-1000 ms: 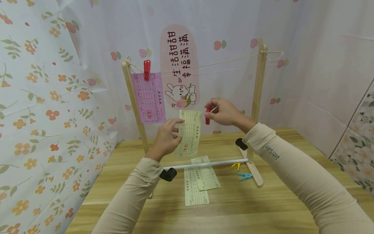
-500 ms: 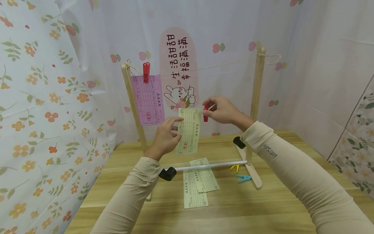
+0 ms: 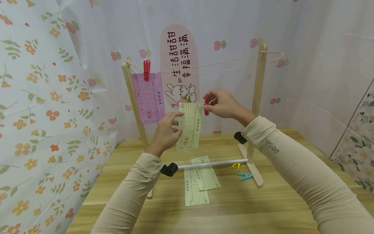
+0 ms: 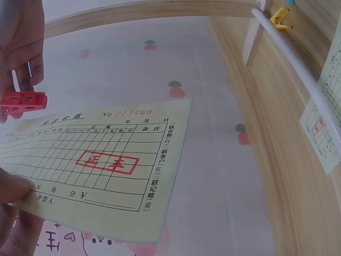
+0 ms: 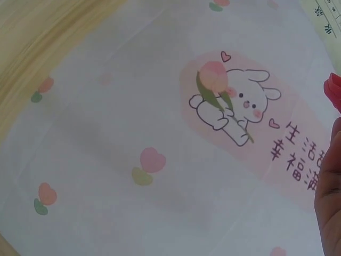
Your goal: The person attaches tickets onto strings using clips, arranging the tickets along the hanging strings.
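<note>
Receipt (image 3: 191,126) is below the string (image 3: 219,62) — left grip (image 3: 167,131) pinching it, right grip (image 3: 224,104) clamped on a red peg (image 3: 206,108). Looks like prepping to hang it — next probably calls for lifting both.

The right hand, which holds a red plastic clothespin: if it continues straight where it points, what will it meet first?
Probably the upper right edge of the pale yellow printed paper slip in the left hand; the right hand points toward it in the head view, though depth is unclear.
</note>
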`<act>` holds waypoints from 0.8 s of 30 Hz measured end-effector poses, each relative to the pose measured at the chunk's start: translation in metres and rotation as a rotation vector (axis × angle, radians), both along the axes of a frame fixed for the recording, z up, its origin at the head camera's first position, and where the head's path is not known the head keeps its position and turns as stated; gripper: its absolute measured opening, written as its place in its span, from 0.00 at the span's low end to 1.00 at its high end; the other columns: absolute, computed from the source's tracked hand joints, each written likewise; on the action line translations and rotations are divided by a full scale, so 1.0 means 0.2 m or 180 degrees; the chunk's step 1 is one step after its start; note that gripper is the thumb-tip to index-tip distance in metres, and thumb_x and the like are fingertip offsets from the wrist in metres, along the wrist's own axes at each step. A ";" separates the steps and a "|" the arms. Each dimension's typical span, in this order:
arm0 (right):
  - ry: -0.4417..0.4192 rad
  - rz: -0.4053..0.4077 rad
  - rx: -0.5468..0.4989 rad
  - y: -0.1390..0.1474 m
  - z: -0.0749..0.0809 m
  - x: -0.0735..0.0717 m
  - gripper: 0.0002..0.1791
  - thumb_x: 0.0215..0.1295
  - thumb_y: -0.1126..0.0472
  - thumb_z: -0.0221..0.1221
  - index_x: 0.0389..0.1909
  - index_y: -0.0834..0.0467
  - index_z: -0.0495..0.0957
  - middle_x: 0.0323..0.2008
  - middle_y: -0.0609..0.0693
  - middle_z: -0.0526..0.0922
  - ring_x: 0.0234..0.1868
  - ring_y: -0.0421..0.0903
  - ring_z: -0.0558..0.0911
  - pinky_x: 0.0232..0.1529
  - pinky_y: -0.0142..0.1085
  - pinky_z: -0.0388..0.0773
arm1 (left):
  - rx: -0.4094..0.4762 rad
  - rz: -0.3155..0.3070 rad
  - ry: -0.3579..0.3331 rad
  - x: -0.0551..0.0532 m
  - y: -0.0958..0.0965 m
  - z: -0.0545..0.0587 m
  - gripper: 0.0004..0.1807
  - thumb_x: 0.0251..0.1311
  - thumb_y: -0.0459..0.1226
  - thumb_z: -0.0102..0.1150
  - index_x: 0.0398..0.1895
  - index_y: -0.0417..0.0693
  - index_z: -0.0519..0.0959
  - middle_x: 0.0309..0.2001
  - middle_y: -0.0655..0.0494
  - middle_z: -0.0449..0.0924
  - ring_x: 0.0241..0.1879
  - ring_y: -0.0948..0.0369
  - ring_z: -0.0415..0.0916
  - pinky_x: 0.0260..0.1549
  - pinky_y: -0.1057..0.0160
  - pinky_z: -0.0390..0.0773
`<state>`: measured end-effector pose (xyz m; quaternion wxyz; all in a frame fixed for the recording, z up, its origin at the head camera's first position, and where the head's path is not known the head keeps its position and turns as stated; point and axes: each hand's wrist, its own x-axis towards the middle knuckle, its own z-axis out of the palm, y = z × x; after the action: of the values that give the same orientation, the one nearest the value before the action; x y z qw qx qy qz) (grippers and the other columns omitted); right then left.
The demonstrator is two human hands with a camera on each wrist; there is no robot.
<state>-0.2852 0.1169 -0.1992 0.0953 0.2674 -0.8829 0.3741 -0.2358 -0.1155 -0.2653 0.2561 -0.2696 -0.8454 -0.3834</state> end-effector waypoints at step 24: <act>-0.0166 0.0071 -0.0175 0.00 0.12 0.02 0.19 0.66 0.61 0.60 0.54 0.63 0.74 0.49 0.57 0.78 0.51 0.53 0.80 0.49 0.47 0.77 | 0.0087 0.0116 0.0020 -0.01 0.02 0.07 0.30 0.48 0.17 0.60 0.58 0.38 0.73 0.54 0.43 0.74 0.43 0.50 0.79 0.36 0.64 0.83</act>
<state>-0.2816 0.1162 -0.1747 0.0755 0.2647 -0.8714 0.4061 -0.2375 -0.1119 -0.2505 0.2693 -0.2518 -0.8441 -0.3894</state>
